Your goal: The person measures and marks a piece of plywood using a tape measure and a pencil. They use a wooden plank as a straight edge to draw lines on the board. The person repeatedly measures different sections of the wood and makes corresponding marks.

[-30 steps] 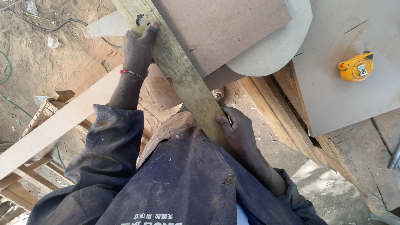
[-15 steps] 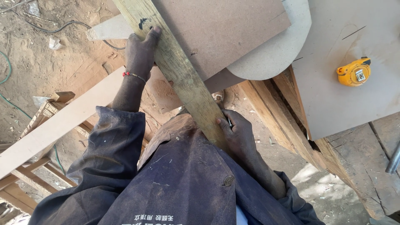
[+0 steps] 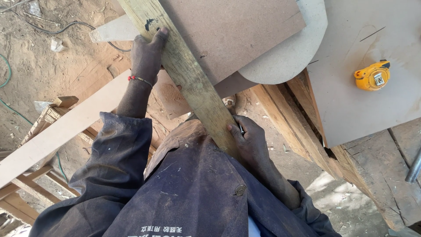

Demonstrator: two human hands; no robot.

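Note:
A long pale wooden plank (image 3: 188, 74) runs diagonally from the top of the view down to my chest, lying across a brown board (image 3: 232, 30). My left hand (image 3: 148, 52) grips the plank's left edge near the top, thumb on its face, a red thread bracelet on the wrist. My right hand (image 3: 249, 141) sits against the plank's right edge near its lower end. Its fingers are curled around a small dark pencil (image 3: 240, 129) and its thumb touches the wood.
A rounded pale board (image 3: 298, 57) lies under the brown one. A yellow tape measure (image 3: 372, 75) rests on a large pale sheet (image 3: 351, 105) at the right. Stacked timber (image 3: 298, 127) lies below it. A light beam (image 3: 61, 131), a wooden frame and cables lie on sandy ground at the left.
Both hands keep their places on the plank. Only the view has shifted a little.

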